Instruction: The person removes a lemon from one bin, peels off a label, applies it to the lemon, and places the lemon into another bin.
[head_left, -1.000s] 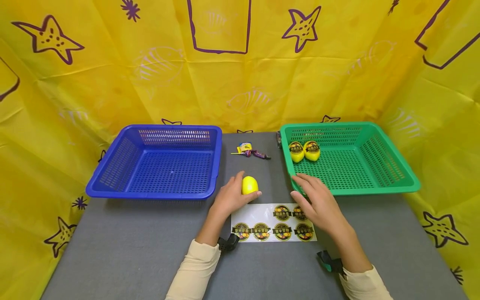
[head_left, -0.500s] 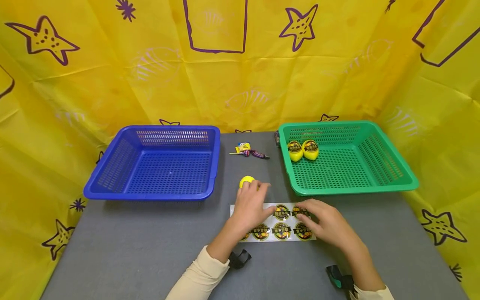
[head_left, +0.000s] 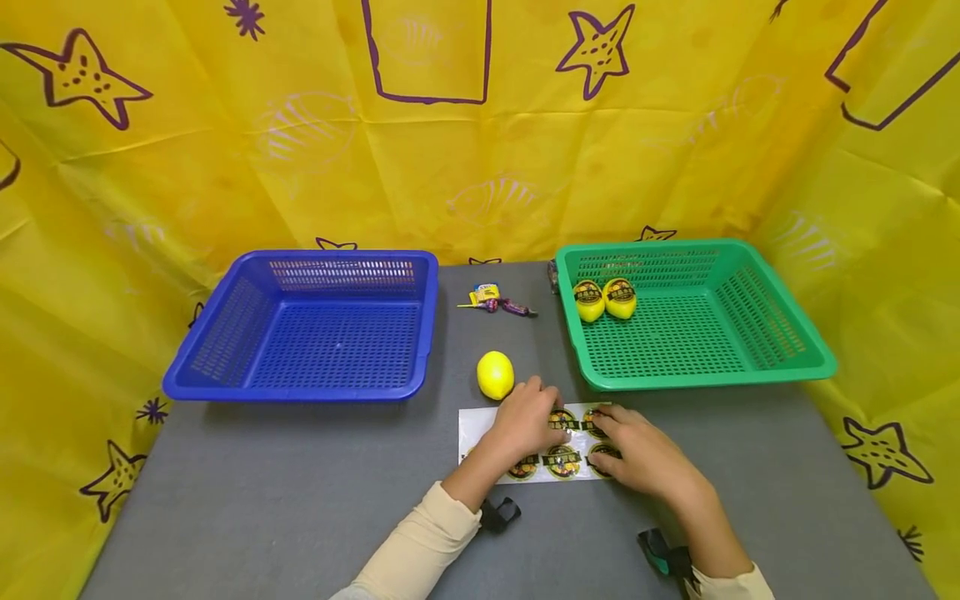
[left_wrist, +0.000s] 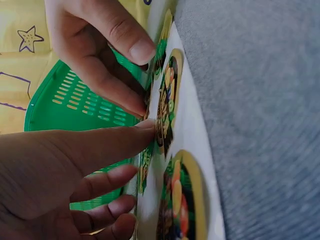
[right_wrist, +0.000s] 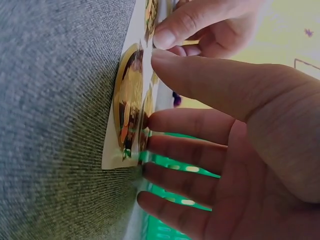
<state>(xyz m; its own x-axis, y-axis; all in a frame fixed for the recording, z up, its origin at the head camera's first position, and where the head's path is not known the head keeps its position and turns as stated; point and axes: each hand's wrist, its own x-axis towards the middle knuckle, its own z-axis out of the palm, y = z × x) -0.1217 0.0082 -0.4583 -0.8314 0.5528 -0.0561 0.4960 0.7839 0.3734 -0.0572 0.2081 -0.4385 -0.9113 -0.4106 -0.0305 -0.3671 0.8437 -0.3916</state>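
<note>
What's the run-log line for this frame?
left hand: on sticker sheet | right hand: on sheet | lemon: on table, untouched

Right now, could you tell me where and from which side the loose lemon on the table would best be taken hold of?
Probably from above, across its narrow middle: the lemon lies alone on the grey table, long axis running away from the person, sides and top exposed. The left hand, touching the sticker sheet, is nearest.
</note>
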